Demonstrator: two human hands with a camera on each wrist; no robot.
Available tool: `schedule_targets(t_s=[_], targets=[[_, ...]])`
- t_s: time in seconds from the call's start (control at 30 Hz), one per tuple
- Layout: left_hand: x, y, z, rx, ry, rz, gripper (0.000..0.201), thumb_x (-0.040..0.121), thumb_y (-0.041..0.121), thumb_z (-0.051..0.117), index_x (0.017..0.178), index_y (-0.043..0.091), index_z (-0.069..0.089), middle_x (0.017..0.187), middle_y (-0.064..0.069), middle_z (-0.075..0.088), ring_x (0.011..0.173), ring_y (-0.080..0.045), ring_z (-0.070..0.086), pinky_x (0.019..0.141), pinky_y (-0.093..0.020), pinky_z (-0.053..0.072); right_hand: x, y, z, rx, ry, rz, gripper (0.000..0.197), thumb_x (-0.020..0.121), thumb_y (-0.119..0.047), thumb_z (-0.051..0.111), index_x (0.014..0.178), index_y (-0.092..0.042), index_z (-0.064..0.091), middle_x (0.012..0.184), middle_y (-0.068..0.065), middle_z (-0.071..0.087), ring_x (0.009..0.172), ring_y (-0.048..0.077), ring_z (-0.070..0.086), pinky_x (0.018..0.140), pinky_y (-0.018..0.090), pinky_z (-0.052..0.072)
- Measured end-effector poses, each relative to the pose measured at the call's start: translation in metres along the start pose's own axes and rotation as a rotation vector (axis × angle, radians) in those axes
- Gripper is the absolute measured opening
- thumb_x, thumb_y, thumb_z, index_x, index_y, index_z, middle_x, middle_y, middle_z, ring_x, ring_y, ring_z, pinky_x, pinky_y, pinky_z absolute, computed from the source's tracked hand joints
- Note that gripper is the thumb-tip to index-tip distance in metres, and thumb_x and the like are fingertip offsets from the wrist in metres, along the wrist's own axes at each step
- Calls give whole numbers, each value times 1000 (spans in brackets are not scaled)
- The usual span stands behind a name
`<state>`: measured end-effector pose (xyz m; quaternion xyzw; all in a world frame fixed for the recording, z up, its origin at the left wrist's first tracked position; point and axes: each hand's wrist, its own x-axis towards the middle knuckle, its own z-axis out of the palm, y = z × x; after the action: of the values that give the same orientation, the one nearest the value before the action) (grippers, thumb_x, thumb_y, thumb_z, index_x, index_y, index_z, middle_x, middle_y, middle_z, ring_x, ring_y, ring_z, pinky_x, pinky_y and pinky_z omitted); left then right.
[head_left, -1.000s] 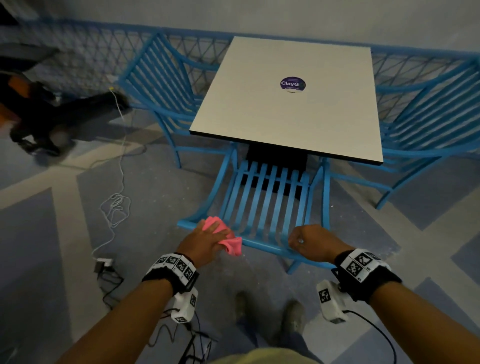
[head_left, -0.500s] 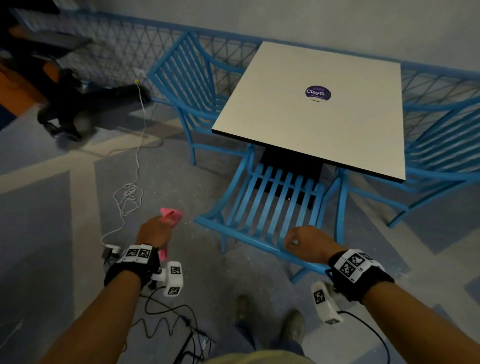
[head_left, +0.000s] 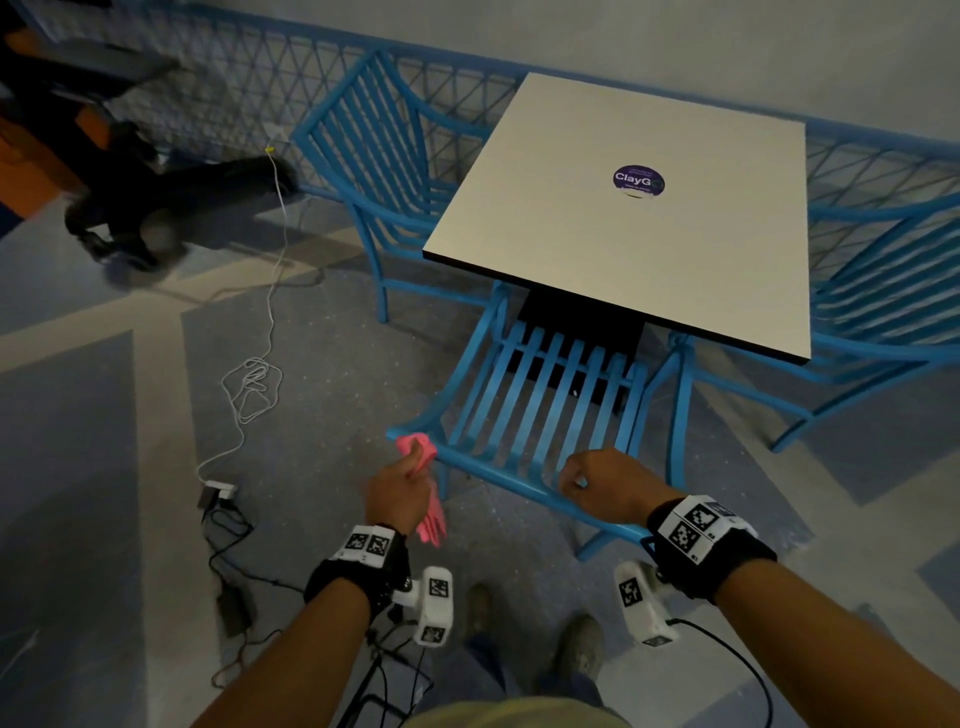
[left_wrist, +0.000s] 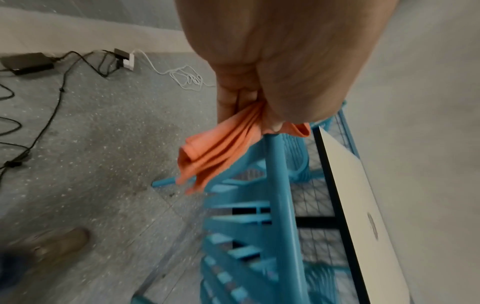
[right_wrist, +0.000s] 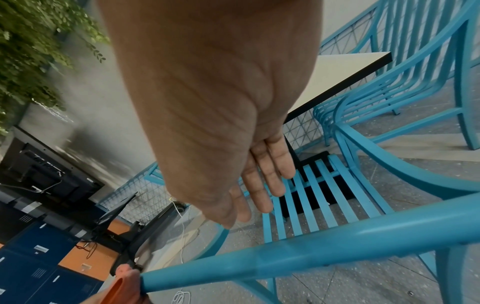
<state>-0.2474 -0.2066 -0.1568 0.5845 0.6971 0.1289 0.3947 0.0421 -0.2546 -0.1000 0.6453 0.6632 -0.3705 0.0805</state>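
A blue slatted metal chair (head_left: 545, 415) stands tucked under a white square table (head_left: 649, 234), its back toward me. My left hand (head_left: 402, 483) grips a bunched pink cloth (head_left: 434, 519) at the left end of the chair's top rail (head_left: 498, 467). The top of the cloth touches the rail end and the rest hangs below my fist. The left wrist view shows the cloth (left_wrist: 215, 156) squeezed between my fingers above the rail (left_wrist: 279, 185). My right hand (head_left: 597, 480) sits over the rail farther right. Its fingers (right_wrist: 267, 174) are loosely bent and hold nothing.
Two more blue chairs (head_left: 374, 156) (head_left: 883, 291) flank the table, with a blue mesh fence (head_left: 234, 78) behind. A white cable (head_left: 249, 384), a plug block (head_left: 218, 491) and black leads lie on the floor at left. My shoes (head_left: 582, 644) stand just behind the chair.
A second ago the cloth lay on the rail under my left hand. The hand then swung left off the chair and has come back to the rail's left end. The right hand stayed put.
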Motion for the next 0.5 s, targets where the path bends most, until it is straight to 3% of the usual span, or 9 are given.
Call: schedule_targets(t_s=[0.07, 0.1, 0.2, 0.27, 0.37, 0.5], targets=[[-15, 6, 20, -19, -120, 55, 28, 106, 27, 50, 121, 38, 71, 68, 2, 62, 59, -8, 59, 51, -9, 42, 0, 3, 3, -2, -9, 8, 31, 91, -33, 48, 88, -12, 70, 98, 4, 71, 89, 23, 66, 83, 46, 56], [-23, 9, 29, -26, -201, 91, 26, 106, 30, 50, 119, 45, 68, 64, 3, 59, 55, -7, 55, 49, -10, 42, 0, 3, 3, -5, -11, 12, 31, 91, -33, 47, 90, -11, 70, 99, 5, 71, 90, 24, 67, 84, 46, 56], [-45, 17, 48, -69, -480, 151, 22, 103, 39, 55, 115, 54, 65, 82, -12, 73, 69, -19, 69, 65, -26, 56, 0, 4, 3, -8, -5, 8, 31, 89, -35, 47, 92, -15, 70, 100, 3, 72, 91, 23, 67, 85, 46, 56], [-54, 20, 51, -123, -567, 141, 25, 100, 37, 60, 120, 52, 65, 100, -9, 78, 89, -22, 75, 78, -32, 60, 0, 3, 3, -5, -11, 8, 30, 89, -36, 47, 94, -18, 70, 102, 3, 72, 93, 23, 66, 86, 47, 56], [-54, 15, 36, -205, -500, 80, 25, 101, 28, 61, 111, 49, 70, 106, 13, 72, 96, -10, 69, 80, -24, 54, -6, 7, 5, 7, 0, 10, 32, 88, -35, 46, 93, -15, 70, 99, 6, 73, 91, 26, 67, 84, 49, 57], [-30, -20, -13, -373, -196, -68, 34, 96, 15, 66, 96, 46, 80, 102, 7, 79, 92, -20, 73, 82, -36, 58, -18, 26, 6, 9, 22, 14, 32, 89, -35, 46, 90, -12, 69, 94, 7, 73, 87, 25, 67, 82, 48, 56]])
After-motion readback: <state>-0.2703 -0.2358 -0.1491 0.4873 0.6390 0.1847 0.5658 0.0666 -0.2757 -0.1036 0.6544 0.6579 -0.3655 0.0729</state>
